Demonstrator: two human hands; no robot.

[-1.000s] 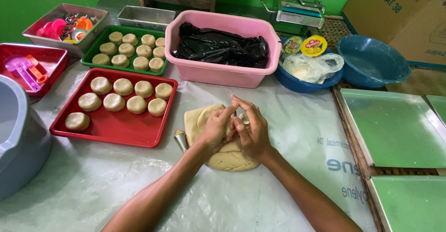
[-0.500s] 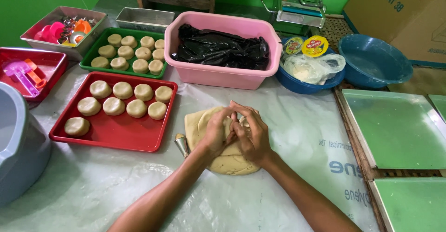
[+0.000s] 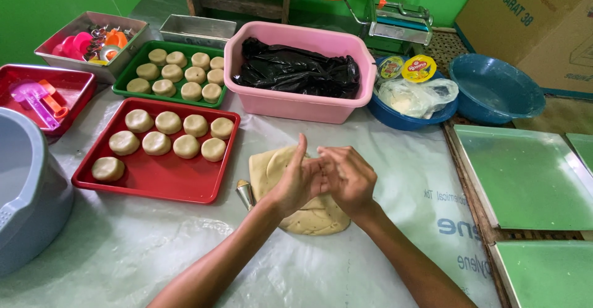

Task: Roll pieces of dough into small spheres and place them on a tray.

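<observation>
Dough slab [image 3: 302,212]: flattened on the tabletop [image 3: 154,246], under the hands; much uncut
Red tray [image 3: 157,178]: nine rounds; half bare
Green tray [image 3: 133,73]: full
Hands: left [image 3: 296,181] and right [image 3: 349,178] together, seemingly shaping a hidden piece

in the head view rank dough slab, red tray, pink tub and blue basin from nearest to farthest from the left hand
1. dough slab, right under the left hand
2. red tray, to its left
3. pink tub, behind it
4. blue basin, far back right
</observation>
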